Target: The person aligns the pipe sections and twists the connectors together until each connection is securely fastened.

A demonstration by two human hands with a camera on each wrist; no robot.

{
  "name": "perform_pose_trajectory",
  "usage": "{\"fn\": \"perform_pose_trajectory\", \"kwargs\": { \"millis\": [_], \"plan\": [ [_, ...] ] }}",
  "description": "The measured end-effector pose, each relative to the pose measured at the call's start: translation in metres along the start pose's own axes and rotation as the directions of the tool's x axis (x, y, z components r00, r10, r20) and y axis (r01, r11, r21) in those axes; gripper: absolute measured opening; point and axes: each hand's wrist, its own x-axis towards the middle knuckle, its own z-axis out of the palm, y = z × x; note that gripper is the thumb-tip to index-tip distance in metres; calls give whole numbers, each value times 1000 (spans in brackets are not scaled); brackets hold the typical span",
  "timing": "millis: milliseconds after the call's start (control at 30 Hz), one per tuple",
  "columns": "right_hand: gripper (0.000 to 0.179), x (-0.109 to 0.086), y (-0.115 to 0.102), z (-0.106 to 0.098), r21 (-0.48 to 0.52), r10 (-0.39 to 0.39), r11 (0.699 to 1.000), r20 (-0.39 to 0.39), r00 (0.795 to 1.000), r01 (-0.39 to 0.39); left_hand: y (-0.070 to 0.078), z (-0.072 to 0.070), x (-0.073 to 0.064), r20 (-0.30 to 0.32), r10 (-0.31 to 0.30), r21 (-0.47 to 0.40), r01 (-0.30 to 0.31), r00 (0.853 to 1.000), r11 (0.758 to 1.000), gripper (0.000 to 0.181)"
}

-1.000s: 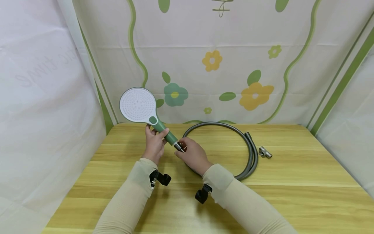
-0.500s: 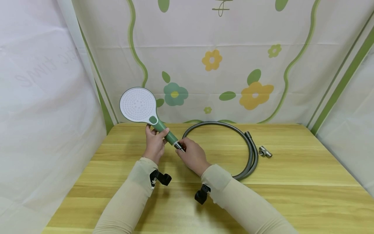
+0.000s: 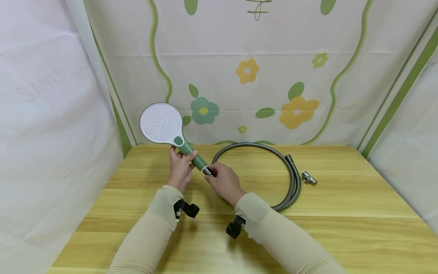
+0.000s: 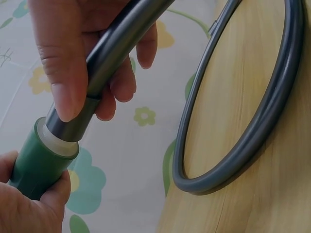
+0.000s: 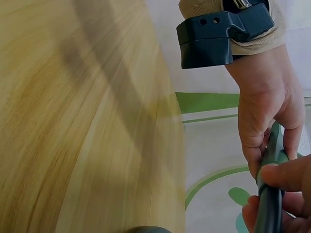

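Observation:
A hand shower with a round white face and green handle is held tilted above the table, its face toward me. My left hand grips that handle, thumb on the near side. At the handle's lower end, my right hand pinches the dark connector of a grey shower hose. In the left wrist view the connector sits against the handle's white collar, in line with it. Any thread inside is hidden. The right wrist view shows both hands close together along the handle and hose.
The hose loops over the wooden table, its other end lying at the loop's right. Beside it lies a small metal tee fitting. A flower-printed cloth wall stands behind the table's back edge.
My right fingers have shifted slightly on the hose connector. My left hand keeps the hand shower in nearly the same place; the head view has moved a little.

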Motion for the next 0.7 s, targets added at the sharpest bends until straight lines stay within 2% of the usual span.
{"fn": "perform_pose_trajectory", "kwargs": {
  "millis": [300, 700],
  "plan": [
    [21, 3, 5, 1, 125, 8, 992, 20, 1000, -11, -1, -1, 1, -8, -4, 9, 4, 1000, 1000, 82],
    [19, 5, 8, 0, 262, 68, 961, 72, 995, -85, -3, 0, 3, -4, 1, 5, -1, 1000, 1000, 81]
  ]
}}
